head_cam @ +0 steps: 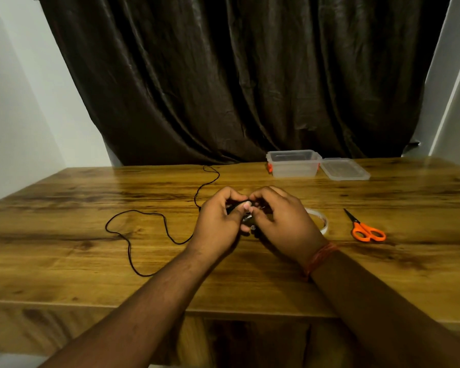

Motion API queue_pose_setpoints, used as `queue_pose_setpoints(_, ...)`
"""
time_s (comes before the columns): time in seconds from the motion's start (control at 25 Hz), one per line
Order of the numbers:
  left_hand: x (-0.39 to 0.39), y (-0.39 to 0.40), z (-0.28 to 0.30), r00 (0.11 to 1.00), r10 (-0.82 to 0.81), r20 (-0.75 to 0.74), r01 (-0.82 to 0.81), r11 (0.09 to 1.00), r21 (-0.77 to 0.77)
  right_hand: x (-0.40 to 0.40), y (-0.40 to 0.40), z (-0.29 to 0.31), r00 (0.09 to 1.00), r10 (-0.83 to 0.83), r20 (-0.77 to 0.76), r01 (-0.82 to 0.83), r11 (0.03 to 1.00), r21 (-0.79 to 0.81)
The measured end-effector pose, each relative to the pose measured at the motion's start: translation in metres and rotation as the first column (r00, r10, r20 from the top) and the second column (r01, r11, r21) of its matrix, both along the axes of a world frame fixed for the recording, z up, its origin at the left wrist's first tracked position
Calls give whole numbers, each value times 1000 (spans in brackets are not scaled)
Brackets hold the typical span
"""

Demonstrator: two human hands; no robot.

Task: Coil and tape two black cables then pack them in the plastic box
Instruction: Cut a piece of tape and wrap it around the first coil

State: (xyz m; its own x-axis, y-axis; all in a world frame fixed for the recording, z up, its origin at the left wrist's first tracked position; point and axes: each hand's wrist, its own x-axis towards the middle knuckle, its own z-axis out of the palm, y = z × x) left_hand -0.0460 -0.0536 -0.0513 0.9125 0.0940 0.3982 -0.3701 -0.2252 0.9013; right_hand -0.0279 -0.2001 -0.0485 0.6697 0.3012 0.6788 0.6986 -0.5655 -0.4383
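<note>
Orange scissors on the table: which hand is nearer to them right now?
Right. The right hand is just left of the orange scissors, with the tape roll between them. The left hand is farther left, beyond the right hand; both grip the black cable.

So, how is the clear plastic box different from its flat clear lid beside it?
The clear plastic box stands tall with open top, while the flat clear lid lies low on the wooden table. The box shows an orange clip at its left end; no clip shows on the lid. The box sits left, the lid to its right. Both are see-through plastic at the table's far edge.
</note>
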Motion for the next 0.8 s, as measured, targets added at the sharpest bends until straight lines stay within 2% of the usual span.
queue_pose_setpoints(0.28,1,-2,-1,999,-39,-5,39,999,-39,-3,1,3,991,13,-135,5,992,129)
queue_pose_setpoints(0.52,-2,-2,1,989,-117,-92,103,985,-141,0,-2,3,987,-26,-158,43,994,100)
queue_pose_setpoints(0.68,1,0,0,982,-121,-144,101,985,-140,1,-4,1,971,8,-237,20,993,116)
queue_pose_setpoints(0.8,4,1,-2,976,-147,-162,124,982,-143,2,-5,-1,972,36,-230,-5,991,136)
